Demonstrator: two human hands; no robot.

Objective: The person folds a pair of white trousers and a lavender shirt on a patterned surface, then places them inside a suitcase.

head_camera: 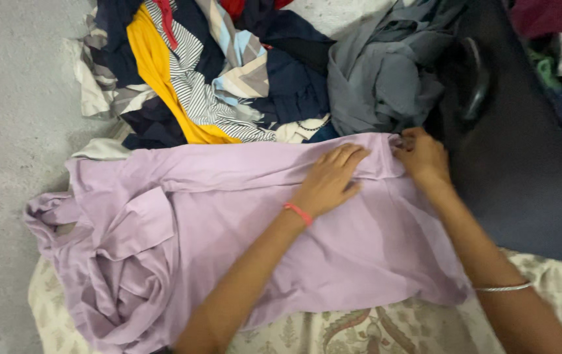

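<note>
Lilac shirt [228,223] spread flat mid-frame on patterned sheet [359,331]. Left hand [330,180] open, palm down, fingers flat on shirt's upper edge. Right hand [424,157] at 2 o'clock from it, fingers curled, pinching shirt's top corner. Clothes pile [209,72] at 12, grey garment [379,72] at 1, dark suitcase [523,164] at 3.
</note>
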